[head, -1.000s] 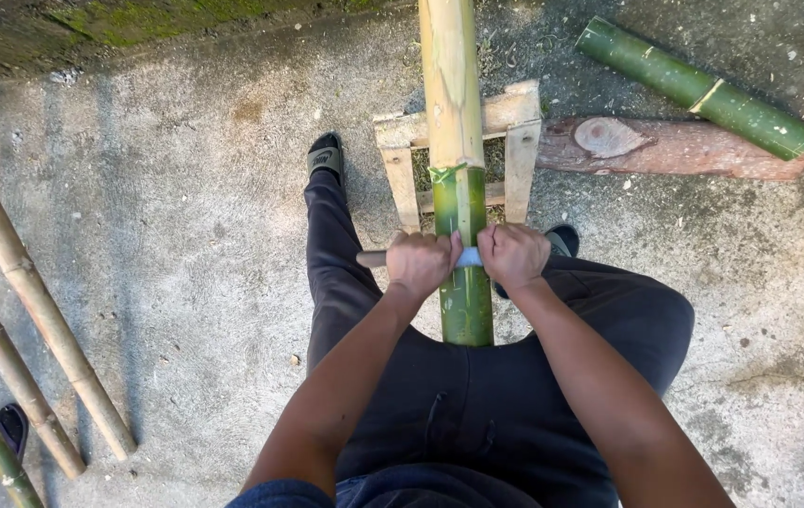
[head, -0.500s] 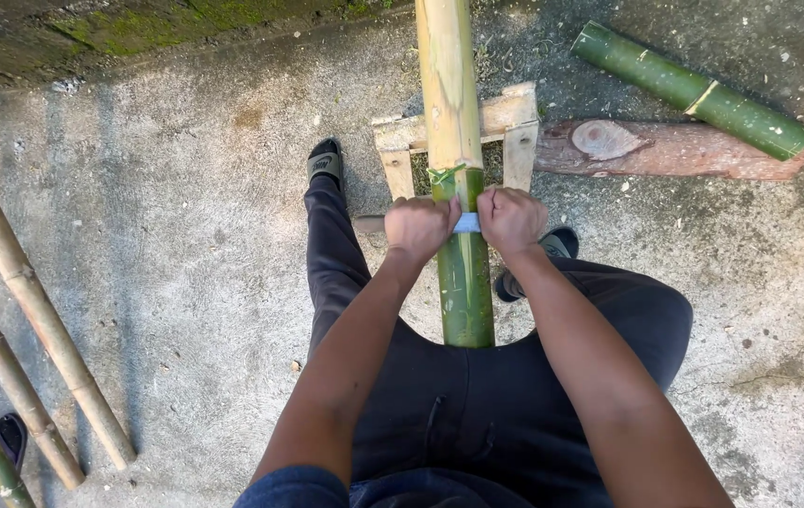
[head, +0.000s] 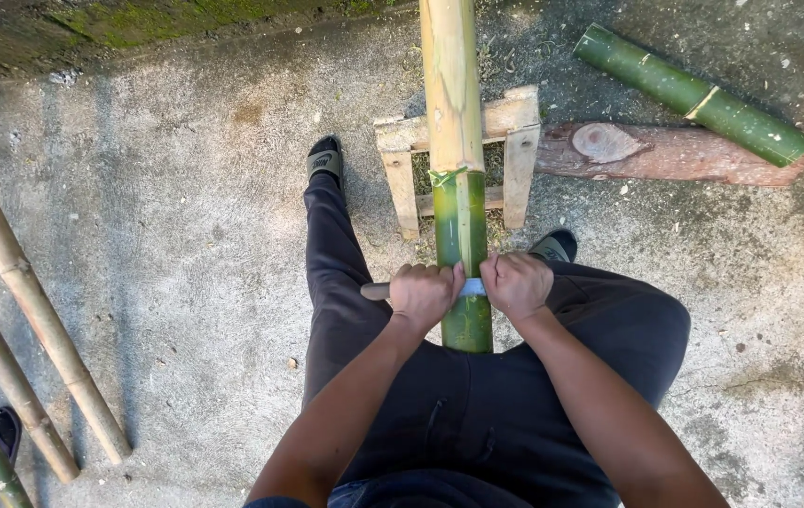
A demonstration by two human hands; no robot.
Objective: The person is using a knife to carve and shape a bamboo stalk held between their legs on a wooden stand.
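Two hands [head: 470, 287] grip blade [head: 472, 287] across bamboo pole [head: 454, 113]; log [head: 665, 150] nr stand [head: 515, 141].

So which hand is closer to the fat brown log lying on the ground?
The right hand. It grips the blade on the side of the bamboo pole that faces the brown log. The left hand grips on the pole's far side, farther from it.

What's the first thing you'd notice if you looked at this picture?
A long bamboo pole runs up the middle, resting on a small wooden stand. The left hand and right hand grip a blade laid across its green part. A short green bamboo piece lies top right.
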